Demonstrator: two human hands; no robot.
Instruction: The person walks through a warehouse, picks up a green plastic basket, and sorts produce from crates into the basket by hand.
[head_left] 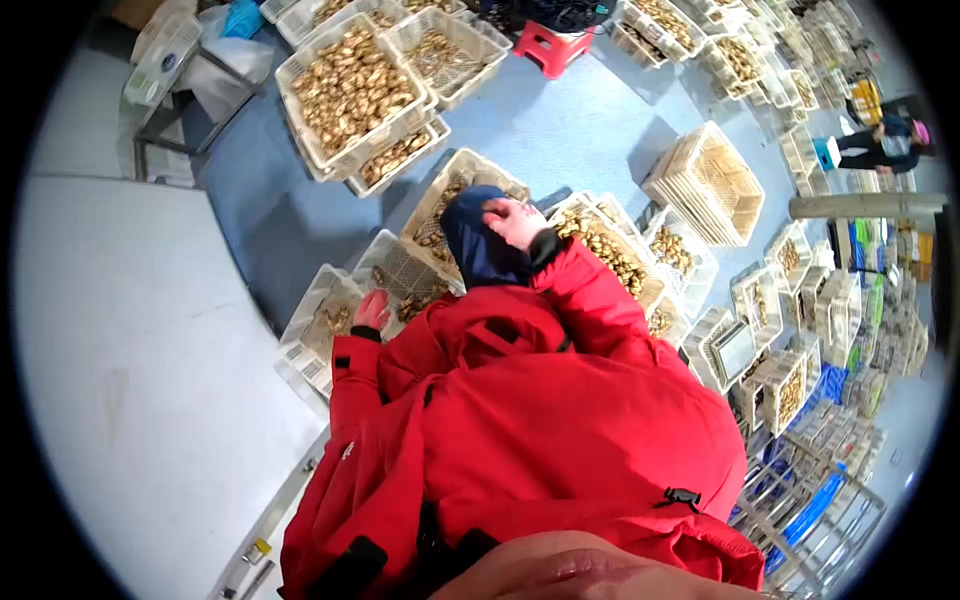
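Resting on the dark knee [468,232], the right hand [515,223] likely steadies the body; the left hand [372,311] hangs by a crate [306,364], neither grip discernible.

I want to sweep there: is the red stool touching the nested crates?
Apart. The head view shows blue floor between the red stool and the nested crates.

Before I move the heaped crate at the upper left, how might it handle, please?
The crate will probably feel heavy, heaped as it is with brown pieces. They look loose, so some might spill if it tilts. Its straight walls suggest it should stay fairly stiff.
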